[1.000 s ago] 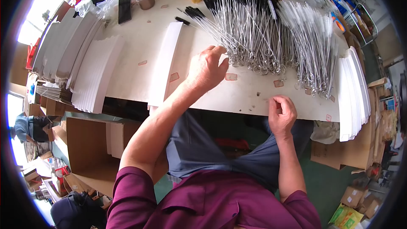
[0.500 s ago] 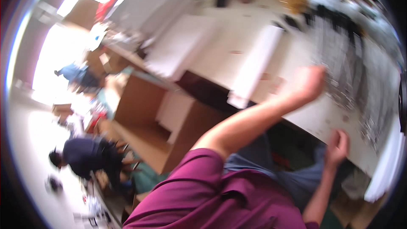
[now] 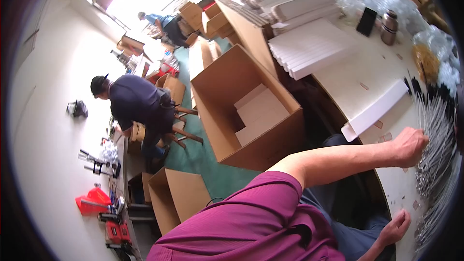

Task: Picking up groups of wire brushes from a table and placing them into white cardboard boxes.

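My left hand [image 3: 411,147] is closed in a fist at the edge of a heap of thin silvery wire-like rods [image 3: 432,150] with black ends. Whatever it may hold is hidden. Nearer my body, by the table edge, my right hand [image 3: 395,227] has its fingers curled together; anything in them is too small to make out. A long, narrow white box [image 3: 379,111] lies on the table [image 3: 345,99] beyond my left forearm, one end reaching the edge.
White flat boxes [image 3: 309,50] are stacked on the table, near a dark phone [image 3: 366,21], a metal flask [image 3: 388,28] and clear plastic bags [image 3: 408,12]. A large open carton [image 3: 251,111] stands beside the table. One person [image 3: 137,99] works at the left bench, another [image 3: 166,24] farther back.
The view has swung left, so the table sits farther right and more of the room shows. My left hand stays closed by the rods; my right hand has curled more tightly.
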The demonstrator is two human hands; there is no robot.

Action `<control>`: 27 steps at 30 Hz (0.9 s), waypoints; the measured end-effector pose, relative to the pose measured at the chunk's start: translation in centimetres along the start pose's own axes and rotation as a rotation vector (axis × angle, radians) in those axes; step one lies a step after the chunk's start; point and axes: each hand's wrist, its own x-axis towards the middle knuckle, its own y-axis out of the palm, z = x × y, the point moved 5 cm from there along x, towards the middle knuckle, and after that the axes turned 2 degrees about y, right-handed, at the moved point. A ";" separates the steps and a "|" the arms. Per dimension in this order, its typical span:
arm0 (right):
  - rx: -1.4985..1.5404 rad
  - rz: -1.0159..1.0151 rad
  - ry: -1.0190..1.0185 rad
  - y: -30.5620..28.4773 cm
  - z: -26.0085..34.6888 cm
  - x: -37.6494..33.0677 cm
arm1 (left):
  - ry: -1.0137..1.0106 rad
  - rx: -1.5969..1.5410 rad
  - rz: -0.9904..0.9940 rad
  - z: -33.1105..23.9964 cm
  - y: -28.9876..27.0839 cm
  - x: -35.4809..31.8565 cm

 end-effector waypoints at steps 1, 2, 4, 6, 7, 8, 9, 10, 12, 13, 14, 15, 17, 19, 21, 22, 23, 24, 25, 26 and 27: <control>-0.050 0.081 0.050 0.4 -1.7 -0.4 | 0.001 0.030 -0.001 0.0 0.0 0.1; -0.032 0.088 0.037 0.4 -2.0 -0.5 | -0.007 0.049 -0.011 -0.3 -0.5 0.2; -0.107 0.052 0.001 0.4 -2.3 -0.1 | -0.003 0.054 0.003 -0.9 -1.4 0.3; -0.062 0.064 -0.010 1.0 -2.4 -0.1 | -0.020 0.085 0.007 -1.3 -2.0 0.2; -0.087 0.024 -0.005 -0.6 -2.3 -0.4 | 0.014 0.004 0.010 -2.5 -1.3 0.5; -0.071 0.009 -0.020 -0.6 -2.1 -0.3 | 0.018 -0.036 0.001 -2.9 -1.9 0.4; -0.154 -0.146 -0.160 -2.0 4.8 1.5 | 0.023 -0.032 0.006 -3.0 -2.9 0.2; -0.146 -0.147 -0.162 -1.8 4.8 1.5 | 0.023 -0.024 0.004 -3.3 -3.2 0.2; -0.161 -0.162 -0.123 -1.7 4.8 1.5 | -0.008 -0.079 -0.075 -3.4 -3.7 0.3; -0.121 -0.152 -0.129 -0.5 3.4 1.2 | -0.022 -0.041 -0.081 -3.3 -4.3 0.1; -0.100 -0.063 -0.090 -0.5 1.7 0.8 | 0.000 -0.105 -0.146 -3.7 -4.0 0.6; -0.078 0.025 -0.050 -0.4 0.0 0.2 | 0.019 -0.171 -0.210 -4.0 -3.9 0.9; -0.081 0.027 -0.058 -0.3 -0.2 0.2 | 0.050 -0.192 -0.241 -5.5 -5.0 1.2; -0.081 0.025 -0.069 -0.2 -0.1 0.2 | 0.085 -0.210 -0.274 -6.7 -6.1 1.7; -0.067 0.032 -0.058 0.0 -0.1 0.3 | 0.068 -0.333 -0.330 -7.1 -7.2 2.2; -0.068 0.030 -0.058 -0.1 -0.1 0.3 | 0.071 -0.334 -0.330 -7.5 -7.8 2.6; -0.075 0.027 -0.065 -0.1 -0.1 0.3 | 0.070 -0.363 -0.408 -7.8 -8.9 2.9; -0.082 0.024 -0.071 -0.1 -0.1 0.2 | 0.070 -0.392 -0.487 -7.7 -9.9 3.1; -0.082 0.022 -0.073 -0.1 -0.1 0.2 | 0.063 -0.382 -0.519 -7.6 -10.6 3.6; -0.082 0.028 -0.056 0.0 -0.1 0.2 | 0.066 -0.383 -0.521 -7.6 -11.3 3.9; -0.083 0.035 -0.040 0.1 -0.2 0.3 | 0.069 -0.408 -0.570 -7.5 -12.1 4.2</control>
